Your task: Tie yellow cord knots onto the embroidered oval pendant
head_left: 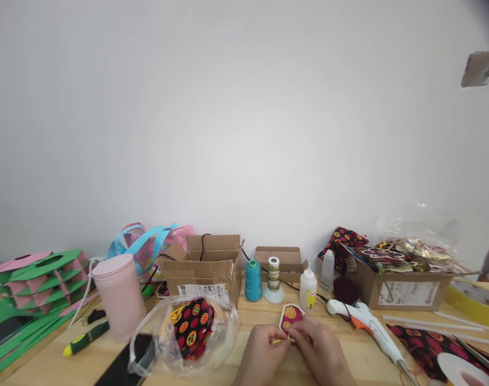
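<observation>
Low in the middle of the head view, a small maroon fabric piece with gold flower patterns and a cream edge stands tilted above the table. My right hand is closed on its lower right edge with thumb and fingers. My left hand pinches a thin yellow cord at the piece's lower end, and the fingertips of both hands nearly meet there. How the cord joins the piece is hidden by my fingers. Just behind my right hand stands a white glue bottle with a yellow label.
Left of my hands lies a clear plastic bag with patterned fabric, by a pink tumbler. A teal thread cone and an open cardboard box stand behind. To the right are a white glue gun and a filled box.
</observation>
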Demonstrator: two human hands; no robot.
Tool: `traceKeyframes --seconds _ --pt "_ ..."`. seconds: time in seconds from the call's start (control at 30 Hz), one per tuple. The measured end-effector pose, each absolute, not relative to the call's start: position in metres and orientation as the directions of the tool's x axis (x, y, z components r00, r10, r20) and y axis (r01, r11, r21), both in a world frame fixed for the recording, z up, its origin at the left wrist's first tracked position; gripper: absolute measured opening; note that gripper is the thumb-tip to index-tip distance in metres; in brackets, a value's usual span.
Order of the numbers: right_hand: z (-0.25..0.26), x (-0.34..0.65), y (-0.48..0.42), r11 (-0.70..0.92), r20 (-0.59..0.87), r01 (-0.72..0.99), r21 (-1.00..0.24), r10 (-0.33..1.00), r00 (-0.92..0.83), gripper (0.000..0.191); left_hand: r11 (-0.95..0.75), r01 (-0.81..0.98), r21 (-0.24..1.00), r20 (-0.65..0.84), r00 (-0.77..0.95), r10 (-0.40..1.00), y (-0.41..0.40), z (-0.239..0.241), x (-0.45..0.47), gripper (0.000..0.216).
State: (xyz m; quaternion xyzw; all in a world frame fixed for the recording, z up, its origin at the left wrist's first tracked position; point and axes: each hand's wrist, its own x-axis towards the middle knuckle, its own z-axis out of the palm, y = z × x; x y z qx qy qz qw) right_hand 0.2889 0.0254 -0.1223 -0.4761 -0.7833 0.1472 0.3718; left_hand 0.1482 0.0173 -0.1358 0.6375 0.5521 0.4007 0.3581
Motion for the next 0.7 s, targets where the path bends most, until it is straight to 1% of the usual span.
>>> traceKeyframes --seconds 0.13,0.3,0.5,0.7 --pt "-0.125 0.291 0.029 0.483 0.441 0.622 -0.616 0.866 -0.236 0.031 -0.089 0.359 0.929 0.086 0.026 0.996 0.016 -0.136 0.145 0.025" --pt "-0.126 0.291 0.029 0.503 0.444 0.584 -0.637 0.859 -0.256 0.033 -0.100 0.328 0.939 0.101 0.016 0.995 0.014 -0.127 0.144 0.023" --pt "-0.127 0.289 0.028 0.512 0.436 0.587 -0.627 0.855 -0.280 0.032 -0.105 0.309 0.945 0.094 0.051 0.994 0.016 -0.129 0.145 0.022" --pt "-0.132 0.290 0.033 0.530 0.459 0.577 -0.622 0.843 -0.280 0.034 -0.078 0.317 0.945 0.075 0.021 0.997 0.020 -0.135 0.145 0.021"
